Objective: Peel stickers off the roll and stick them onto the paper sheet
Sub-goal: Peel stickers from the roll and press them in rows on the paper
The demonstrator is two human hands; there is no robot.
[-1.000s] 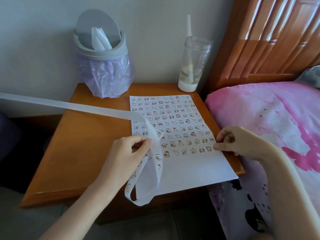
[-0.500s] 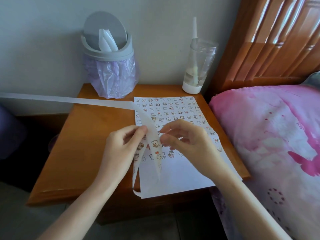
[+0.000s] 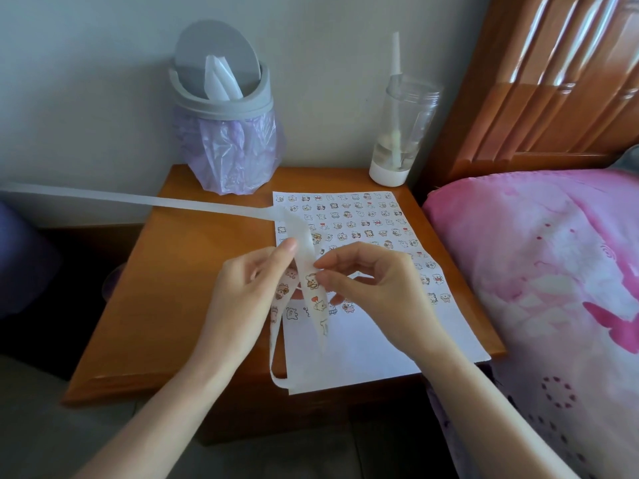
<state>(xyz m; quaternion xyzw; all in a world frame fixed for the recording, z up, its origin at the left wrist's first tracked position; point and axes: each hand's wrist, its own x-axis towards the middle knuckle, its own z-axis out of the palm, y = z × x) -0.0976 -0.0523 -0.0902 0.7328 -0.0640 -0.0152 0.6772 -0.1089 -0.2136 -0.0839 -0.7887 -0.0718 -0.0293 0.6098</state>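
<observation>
A white paper sheet (image 3: 377,344) lies on a wooden bedside table (image 3: 179,271), its upper part filled with rows of small cartoon stickers. A long white sticker strip (image 3: 313,271) runs in from the far left, bends over the sheet and loops down past the table's front edge. My left hand (image 3: 252,288) holds the strip from the left side, above the sheet. My right hand (image 3: 373,285) pinches at a sticker on the strip with thumb and forefinger. Several stickers remain on the strip below my fingers.
A grey swing-lid bin (image 3: 224,108) with a purple liner stands at the table's back left. A clear jar (image 3: 401,133) with a white base stands at the back right. A bed with pink bedding (image 3: 553,271) and a wooden headboard (image 3: 539,81) adjoins the table on the right.
My right hand left the sheet's right edge and came over to the strip, where it now pinches a sticker. My left hand kept hold of the strip.
</observation>
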